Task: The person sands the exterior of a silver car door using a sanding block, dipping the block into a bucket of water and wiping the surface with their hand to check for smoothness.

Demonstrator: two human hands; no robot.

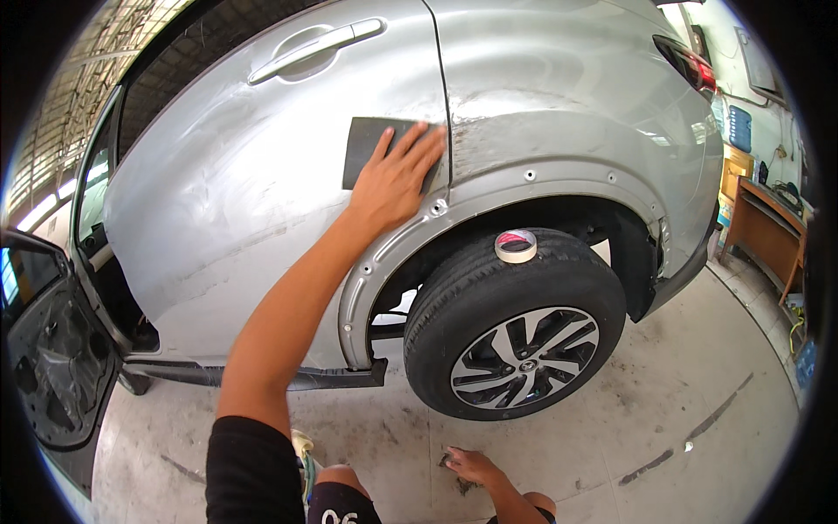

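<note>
My left hand (400, 179) lies flat against the silver car's rear door (244, 166), pressing a dark grey sandpaper sheet (367, 144) onto the metal beside the door seam. Its fingers stretch over the sheet's right part, and the fingertips look slightly blurred. Dull, scuffed patches mark the door around the sheet, and dark scratches cross the rear quarter panel (515, 127) past the seam. Low over the floor, near my knees, my right hand (471, 465) has its fingers curled around something small and dark that I cannot make out.
A masking tape roll (516, 248) sits on top of the rear tyre (436, 323), below the bare wheel arch edge (529, 175). An opened front door (57, 367) stands at the far left. A wooden desk (764, 236) and blue water bottle (739, 129) are at right.
</note>
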